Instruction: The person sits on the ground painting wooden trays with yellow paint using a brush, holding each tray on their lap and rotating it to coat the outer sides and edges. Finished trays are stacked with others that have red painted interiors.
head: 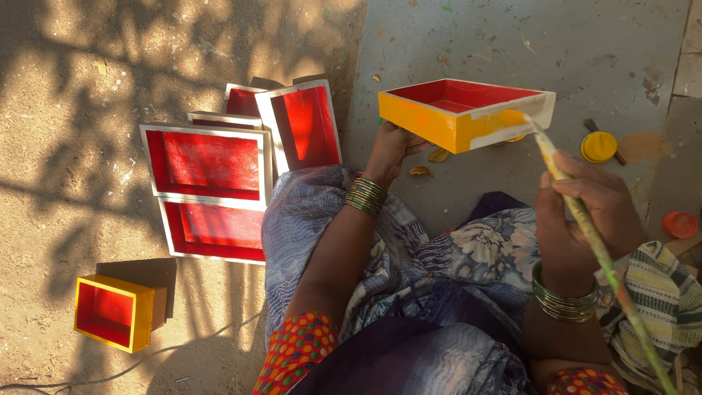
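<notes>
Both arms were stretched forward from the bottom of the view, elbows bent a bit. The left forearm ran up toward about 1 o'clock, a stack of green bangles round the wrist, and the left hand [391, 150] was tipped back with the palm up and fingers spread under what it carried, thumb out toward 3 o'clock. The right forearm went nearly straight to 12, with metal bangles at the wrist too. The right hand [585, 212] was curled in a loose fist-like pinch, knuckles facing up, fingers [596, 179] wrapped over a thin shaft, thumb tucked at the 9 o'clock side. Hands well apart, right one lower and nearer the body.
</notes>
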